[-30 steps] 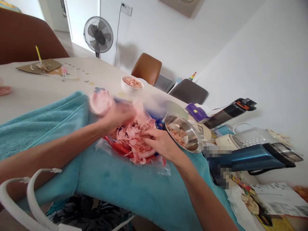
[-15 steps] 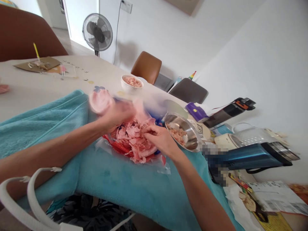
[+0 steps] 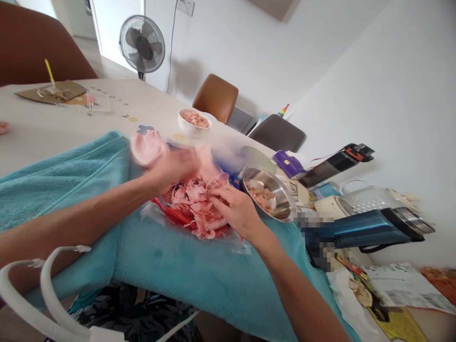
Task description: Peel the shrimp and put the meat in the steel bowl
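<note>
A pile of thin, crinkled pink pieces (image 3: 199, 206) lies on a clear and red plastic bag (image 3: 167, 214) on a teal towel (image 3: 171, 266). My right hand (image 3: 233, 206) is at the pile's right side, thumb and fingertips pinched on one pink piece. Over the pile's upper left is my left hand (image 3: 174, 166), its fingers smeared so their hold is unclear. A larger pale pink cup-shaped piece (image 3: 148, 147) sits just beyond it. To the right of the pile, a tilted-looking steel bowl (image 3: 285, 204) contains small pinkish bits (image 3: 261, 195).
A white bowl (image 3: 194, 128) filled with pinkish bits stands farther back on the table. On the right are a purple box (image 3: 290, 164), a dark bottle (image 3: 331, 166), a blue bottle (image 3: 370, 230) and assorted papers. A fan (image 3: 142, 45) and chairs (image 3: 215, 97) stand beyond.
My right hand has shifted slightly left over the pink pile, its fingers still pinched. My left hand stays in about the same place. The whole view has moved a little.
</note>
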`<act>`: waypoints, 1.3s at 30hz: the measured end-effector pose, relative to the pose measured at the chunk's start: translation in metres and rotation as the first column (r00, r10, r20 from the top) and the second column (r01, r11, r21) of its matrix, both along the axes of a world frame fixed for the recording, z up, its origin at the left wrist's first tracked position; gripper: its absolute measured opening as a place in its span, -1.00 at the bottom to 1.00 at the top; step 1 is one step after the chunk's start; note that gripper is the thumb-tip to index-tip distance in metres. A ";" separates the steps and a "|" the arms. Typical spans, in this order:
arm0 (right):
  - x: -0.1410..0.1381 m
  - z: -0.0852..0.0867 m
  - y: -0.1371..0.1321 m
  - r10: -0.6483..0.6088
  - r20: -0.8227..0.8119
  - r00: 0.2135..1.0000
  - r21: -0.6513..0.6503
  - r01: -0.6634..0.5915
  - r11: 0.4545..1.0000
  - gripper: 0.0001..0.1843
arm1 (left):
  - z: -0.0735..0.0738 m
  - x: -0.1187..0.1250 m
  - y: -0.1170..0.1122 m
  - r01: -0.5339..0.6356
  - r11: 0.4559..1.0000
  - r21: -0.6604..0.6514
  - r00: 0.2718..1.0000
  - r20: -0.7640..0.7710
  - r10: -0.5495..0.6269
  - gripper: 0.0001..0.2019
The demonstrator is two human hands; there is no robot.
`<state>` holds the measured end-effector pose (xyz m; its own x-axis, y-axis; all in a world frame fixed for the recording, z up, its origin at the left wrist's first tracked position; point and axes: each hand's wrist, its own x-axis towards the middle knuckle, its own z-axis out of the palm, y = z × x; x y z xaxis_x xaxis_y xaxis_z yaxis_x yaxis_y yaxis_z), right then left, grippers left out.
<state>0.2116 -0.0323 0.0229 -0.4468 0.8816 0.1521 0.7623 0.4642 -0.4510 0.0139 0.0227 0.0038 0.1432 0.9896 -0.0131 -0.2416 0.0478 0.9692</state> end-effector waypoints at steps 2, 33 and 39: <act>-0.002 0.002 0.001 0.036 0.115 0.993 -0.004 -0.036 0.999 -0.73 | 0.001 0.000 -0.001 -0.005 1.000 -0.009 1.000 0.004 0.005 -0.86; 0.002 0.020 -0.009 -0.008 0.330 0.944 -0.261 0.099 0.960 -0.81 | 0.008 0.005 -0.007 -0.007 1.000 -0.022 0.998 -0.069 0.006 -0.88; 0.001 0.017 -0.013 -0.035 0.402 0.915 -0.233 0.140 0.962 -0.88 | 0.013 0.006 -0.011 -0.016 0.999 -0.048 0.995 -0.095 0.012 -0.86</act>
